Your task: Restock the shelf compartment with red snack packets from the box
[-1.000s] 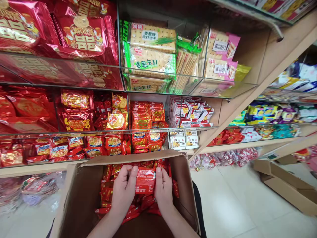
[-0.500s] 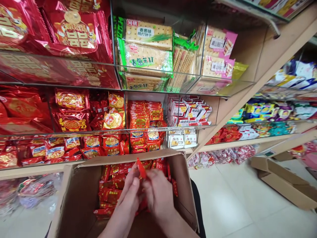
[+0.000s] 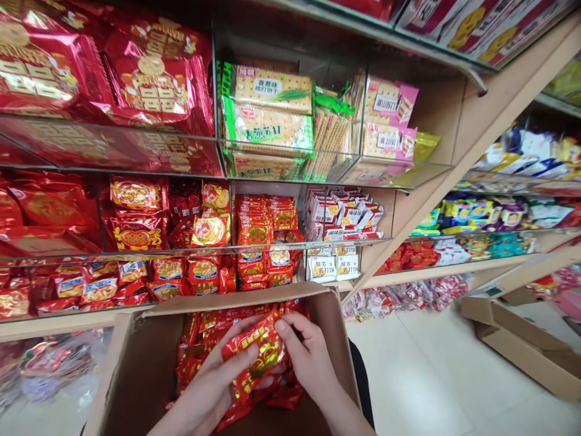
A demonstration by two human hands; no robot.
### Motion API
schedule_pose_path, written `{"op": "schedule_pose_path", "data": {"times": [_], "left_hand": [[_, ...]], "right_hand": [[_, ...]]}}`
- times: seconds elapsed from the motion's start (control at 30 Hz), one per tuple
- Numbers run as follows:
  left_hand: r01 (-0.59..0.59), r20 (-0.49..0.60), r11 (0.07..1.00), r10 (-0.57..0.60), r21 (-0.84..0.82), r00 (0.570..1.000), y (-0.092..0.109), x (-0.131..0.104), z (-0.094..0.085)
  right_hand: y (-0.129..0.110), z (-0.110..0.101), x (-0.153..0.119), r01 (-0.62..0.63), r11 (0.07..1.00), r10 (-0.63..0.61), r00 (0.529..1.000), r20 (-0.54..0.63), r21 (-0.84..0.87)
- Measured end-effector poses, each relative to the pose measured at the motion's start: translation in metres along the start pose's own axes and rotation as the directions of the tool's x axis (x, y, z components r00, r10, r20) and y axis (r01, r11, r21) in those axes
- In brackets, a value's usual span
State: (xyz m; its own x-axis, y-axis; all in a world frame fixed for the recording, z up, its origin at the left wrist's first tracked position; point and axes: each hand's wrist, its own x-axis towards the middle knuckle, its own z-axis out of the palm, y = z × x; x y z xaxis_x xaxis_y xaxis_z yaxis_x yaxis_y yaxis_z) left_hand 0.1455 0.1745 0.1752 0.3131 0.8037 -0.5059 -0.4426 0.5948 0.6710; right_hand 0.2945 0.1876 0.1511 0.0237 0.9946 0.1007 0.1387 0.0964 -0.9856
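Over an open cardboard box [image 3: 313, 330], both my hands hold a red and gold snack packet [image 3: 261, 351] with its printed face turned up. My left hand [image 3: 218, 369] is closed round its left side, the thumb lying across the front. At the packet's upper right corner, my right hand [image 3: 306, 354] pinches the edge between thumb and fingers. More red packets [image 3: 195, 342] of similar look are heaped in the box beneath my hands. Part of that heap is hidden by my hands and forearms.
Shelves with clear dividers rise behind the box. They carry large red packs [image 3: 158, 85], green-edged cracker packs [image 3: 272, 115], small white packets [image 3: 336, 266] and red packets [image 3: 204, 272]. Another cardboard box [image 3: 521, 345] lies on the tiled floor [image 3: 408, 375] at right. Plastic-wrapped goods [image 3: 54, 363] sit below the shelf.
The packet was edge-on between my hands; now its printed face is turned toward me. My hands have spread apart around it. The view has tilted slightly upward.
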Motion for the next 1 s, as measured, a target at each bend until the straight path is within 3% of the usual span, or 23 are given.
{"op": "schedule_pose_path", "data": {"times": [0.1, 0.23, 0.37, 0.53, 0.63, 0.7, 0.8, 0.87, 0.93, 1.0], "left_hand": [[-0.085, -0.116, 0.991, 0.096, 0.099, 0.989, -0.004, 0.001, -0.002], [-0.194, -0.164, 0.972, 0.215, 0.132, 0.963, -0.007, 0.006, -0.008], [-0.208, -0.196, 0.964, 0.24, 0.167, 0.951, -0.004, 0.012, -0.012], [-0.235, -0.224, 0.971, 0.24, 0.048, 0.945, 0.001, 0.011, -0.004], [-0.208, -0.174, 0.978, 0.207, 0.013, 0.963, 0.002, 0.008, -0.003], [-0.246, -0.121, 0.964, 0.257, 0.096, 0.959, 0.003, 0.007, -0.008], [-0.377, -0.015, 0.868, 0.403, 0.322, 0.915, 0.006, 0.009, -0.018], [-0.391, 0.064, 0.822, 0.402, 0.415, 0.913, 0.006, 0.011, -0.021], [-0.382, 0.051, 0.826, 0.398, 0.415, 0.916, 0.004, 0.012, -0.02], [-0.406, -0.048, 0.843, 0.45, 0.353, 0.892, 0.002, 0.012, -0.019]], "right_hand": [[0.012, 0.002, -0.006, -0.132, 0.981, 0.128, 0.991, 0.033, 0.141], [0.017, 0.002, -0.007, -0.184, 0.94, 0.144, 0.977, 0.157, 0.288], [0.009, 0.006, -0.002, -0.197, 0.877, 0.171, 0.98, 0.097, 0.438], [0.002, 0.014, 0.001, -0.243, 0.735, 0.213, 0.969, 0.125, 0.633], [-0.001, 0.009, 0.006, -0.229, 0.773, 0.225, 0.971, 0.082, 0.592], [-0.005, 0.002, 0.011, -0.204, 0.838, 0.213, 0.976, 0.041, 0.506], [-0.011, -0.005, 0.015, -0.166, 0.943, 0.128, 0.981, 0.149, 0.287], [-0.011, 0.001, 0.011, -0.123, 0.971, 0.082, 0.976, 0.2, 0.205], [-0.005, 0.013, 0.002, -0.1, 0.956, 0.054, 0.984, 0.17, 0.277], [0.002, 0.024, -0.008, -0.117, 0.907, 0.046, 0.982, 0.181, 0.405]]}}
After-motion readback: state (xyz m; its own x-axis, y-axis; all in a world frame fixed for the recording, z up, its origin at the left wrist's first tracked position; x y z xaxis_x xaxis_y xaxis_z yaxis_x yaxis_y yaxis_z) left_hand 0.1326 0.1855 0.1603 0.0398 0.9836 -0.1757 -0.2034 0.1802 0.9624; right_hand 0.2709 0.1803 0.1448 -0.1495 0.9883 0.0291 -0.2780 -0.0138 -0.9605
